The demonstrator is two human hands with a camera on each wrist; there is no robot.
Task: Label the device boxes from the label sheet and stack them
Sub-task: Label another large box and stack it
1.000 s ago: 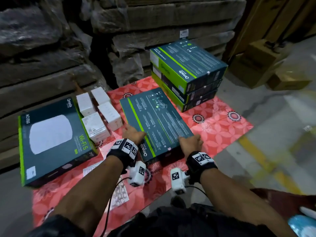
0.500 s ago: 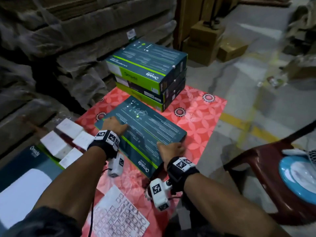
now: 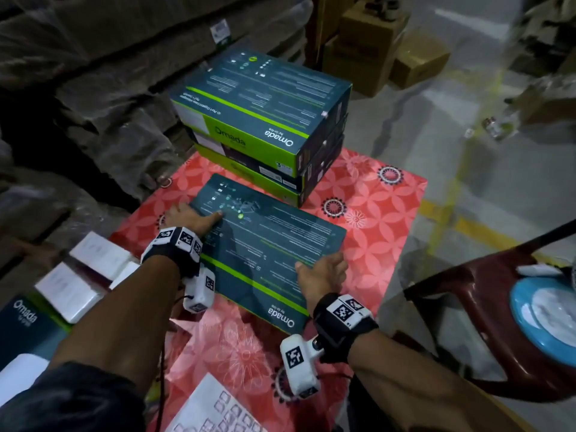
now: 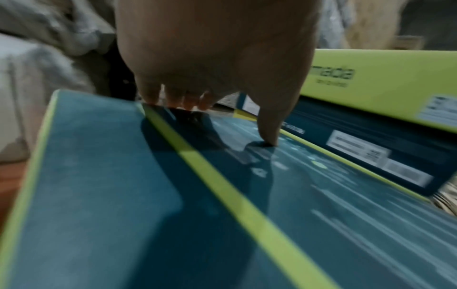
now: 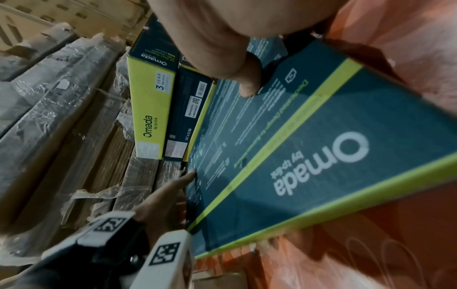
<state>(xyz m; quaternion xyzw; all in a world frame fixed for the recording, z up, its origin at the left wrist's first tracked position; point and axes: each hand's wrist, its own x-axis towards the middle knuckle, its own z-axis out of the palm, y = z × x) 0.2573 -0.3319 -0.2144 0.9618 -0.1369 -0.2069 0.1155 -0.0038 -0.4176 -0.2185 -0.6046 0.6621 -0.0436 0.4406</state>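
Box: flat teal device box [image 3: 268, 251] is lying mid-frame on the red mat [image 3: 383, 213], just before the stack [image 3: 261, 113]
Left hand [image 3: 190, 218]: thumb pressing on top, fingers curling over the edge
Right hand [image 3: 321, 272]: gripping the right edge
Right wrist view: showing side barcodes

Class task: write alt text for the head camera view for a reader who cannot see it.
Two hands, left hand and right hand, grip a flat teal device box by its sides above a red floral mat. Behind it stands a stack of matching boxes; a label sheet lies nearest the camera.
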